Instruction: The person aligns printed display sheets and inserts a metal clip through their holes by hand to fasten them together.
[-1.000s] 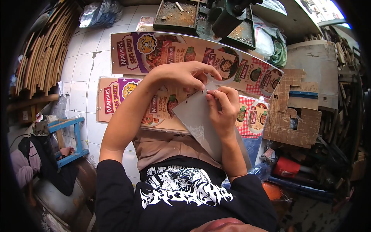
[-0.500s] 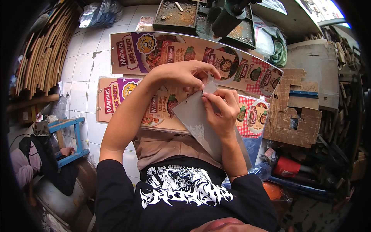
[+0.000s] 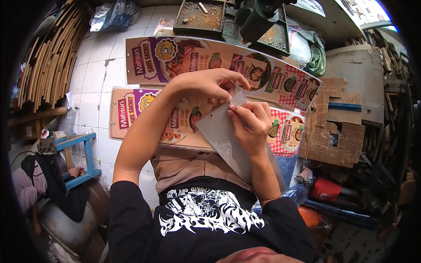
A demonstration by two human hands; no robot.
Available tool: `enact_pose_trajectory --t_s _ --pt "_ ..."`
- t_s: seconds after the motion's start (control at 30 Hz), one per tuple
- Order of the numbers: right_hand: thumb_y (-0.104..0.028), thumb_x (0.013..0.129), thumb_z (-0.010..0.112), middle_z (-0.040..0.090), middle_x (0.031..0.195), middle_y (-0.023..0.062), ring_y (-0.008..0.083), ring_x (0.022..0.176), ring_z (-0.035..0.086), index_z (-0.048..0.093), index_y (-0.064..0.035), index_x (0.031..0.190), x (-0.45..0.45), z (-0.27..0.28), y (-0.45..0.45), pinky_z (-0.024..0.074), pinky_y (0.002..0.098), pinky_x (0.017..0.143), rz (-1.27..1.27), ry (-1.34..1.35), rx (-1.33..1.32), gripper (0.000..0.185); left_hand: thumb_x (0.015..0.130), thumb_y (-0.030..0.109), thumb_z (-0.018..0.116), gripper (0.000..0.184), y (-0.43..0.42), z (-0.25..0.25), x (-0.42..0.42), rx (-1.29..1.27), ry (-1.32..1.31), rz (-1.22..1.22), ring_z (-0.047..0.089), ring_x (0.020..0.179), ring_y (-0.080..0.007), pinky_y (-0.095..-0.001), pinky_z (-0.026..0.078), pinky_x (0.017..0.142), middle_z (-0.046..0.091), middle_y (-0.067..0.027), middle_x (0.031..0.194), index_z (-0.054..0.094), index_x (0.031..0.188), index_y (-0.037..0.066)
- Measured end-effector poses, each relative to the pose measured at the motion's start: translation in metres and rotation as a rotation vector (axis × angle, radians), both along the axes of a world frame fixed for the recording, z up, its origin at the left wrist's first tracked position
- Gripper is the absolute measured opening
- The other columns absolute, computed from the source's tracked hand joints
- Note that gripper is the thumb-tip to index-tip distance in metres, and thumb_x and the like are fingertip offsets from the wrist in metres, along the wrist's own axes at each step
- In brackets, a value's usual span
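A flat grey sheet (image 3: 219, 129) with a small dark hole near its edge lies slanted over my lap and the lower printed banner (image 3: 127, 107). My right hand (image 3: 252, 122) pinches this sheet close to its upper corner, thumb and index finger pressed together. Just above, my left hand (image 3: 208, 85) is bent over the same corner with its fingers curled. A scrap of clear plastic film (image 3: 239, 97) stands up between the two hands, at the left fingertips. Behind the hands lies another printed banner (image 3: 149, 61) with food pictures.
Metal trays (image 3: 199, 19) with small bits flank a dark green machine (image 3: 258, 26) at the far side. Cut brown boards (image 3: 324, 131) lie at right. Stacked wooden strips (image 3: 52, 57) lean at left, above a blue frame (image 3: 90, 158) and another person's hand (image 3: 76, 172).
The clear film at the sheet's corner has shifted slightly between my fingers. Both hands and the grey sheet stay almost in place.
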State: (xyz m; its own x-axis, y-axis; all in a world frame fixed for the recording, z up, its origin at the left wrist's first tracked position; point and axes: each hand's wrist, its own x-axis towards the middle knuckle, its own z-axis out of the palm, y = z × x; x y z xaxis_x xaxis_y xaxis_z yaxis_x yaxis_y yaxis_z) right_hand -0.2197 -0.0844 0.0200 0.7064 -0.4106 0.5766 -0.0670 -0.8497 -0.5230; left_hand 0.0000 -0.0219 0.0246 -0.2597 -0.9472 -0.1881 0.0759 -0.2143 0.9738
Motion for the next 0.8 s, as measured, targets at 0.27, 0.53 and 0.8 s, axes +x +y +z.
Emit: enact_pose_trajectory --t_s 0.27,0.53,0.8 --pt "-0.011 0.078 0.084 0.059 0.075 0.0008 0.0215 0.074 0.055 0.076 -0.012 0.088 0.0014 -0.0012 0.0016 0.0385 0.0375 0.07 -0.024 -0.009 0.007 0.013 0.084 0.009 0.069 0.063 0.0003 -0.0001 0.0017 -0.025 -0.008 -0.02 0.056 0.062 -0.0075 -0.0228 0.046 0.058 0.058 -0.0009 0.08 0.053 0.144 0.006" --pt "-0.01 0.077 0.083 0.055 0.071 0.0011 0.0219 0.07 0.053 0.072 -0.0101 0.081 0.002 0.002 0.0003 0.0363 0.0374 0.07 0.022 0.008 0.027 0.011 0.085 0.009 0.071 0.062 0.001 0.0008 0.0019 -0.034 -0.005 -0.011 0.056 0.062 -0.008 -0.0233 0.047 0.058 0.059 -0.0014 0.081 0.052 0.144 0.006" --pt "-0.009 0.077 0.083 0.056 0.072 0.0014 0.0225 0.071 0.054 0.073 -0.0096 0.083 0.0027 0.0005 -0.0011 0.0373 0.0378 0.071 0.032 0.001 0.004 0.012 0.085 0.007 0.07 0.061 0.001 -0.0004 0.0018 -0.028 0.01 -0.016 0.057 0.063 -0.0084 -0.0237 0.047 0.058 0.059 -0.0016 0.08 0.053 0.144 0.006"
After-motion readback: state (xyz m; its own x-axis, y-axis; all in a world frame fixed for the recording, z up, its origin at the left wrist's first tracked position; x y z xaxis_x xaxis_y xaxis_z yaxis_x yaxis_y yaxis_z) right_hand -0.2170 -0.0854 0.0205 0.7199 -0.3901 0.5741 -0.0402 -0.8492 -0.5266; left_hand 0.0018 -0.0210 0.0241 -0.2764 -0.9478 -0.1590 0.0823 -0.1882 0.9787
